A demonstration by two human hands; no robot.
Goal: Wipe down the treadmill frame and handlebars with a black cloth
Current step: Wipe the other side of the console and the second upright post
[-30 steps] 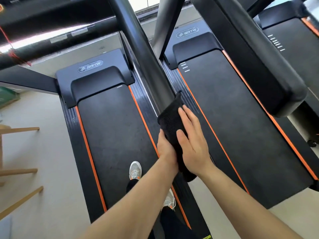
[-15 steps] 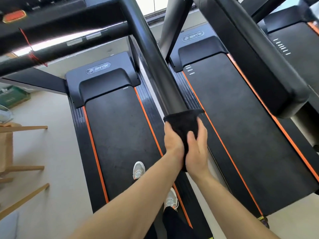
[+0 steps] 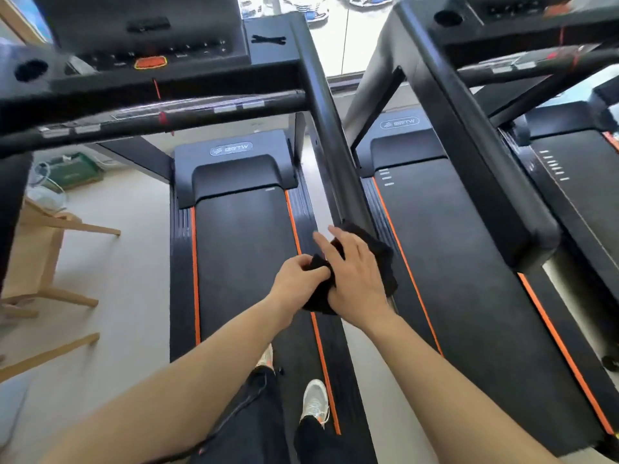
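Observation:
A black cloth [image 3: 382, 259] is bunched over the near end of the treadmill's right handlebar [image 3: 331, 142], a thick black bar running from the console toward me. My left hand [image 3: 298, 283] pinches the cloth's left edge. Over the top of the cloth lies my right hand [image 3: 355, 279], fingers spread, pressing it onto the bar. The console [image 3: 147, 38] with an orange button and the front crossbar [image 3: 160, 118] span the top left. Below lies the belt [image 3: 244, 262] with orange side strips.
A second treadmill [image 3: 462, 262] stands close on the right, its thick handlebar [image 3: 475, 155] beside mine. Light wooden furniture [image 3: 43, 249] and a green crate [image 3: 72, 170] are on the floor at the left. My shoes [image 3: 313, 401] stand on the belt.
The view has tilted up, bringing the console into sight. Both hands stay on the cloth at the handlebar's near end; the cloth is more bunched and my right fingers have spread over it.

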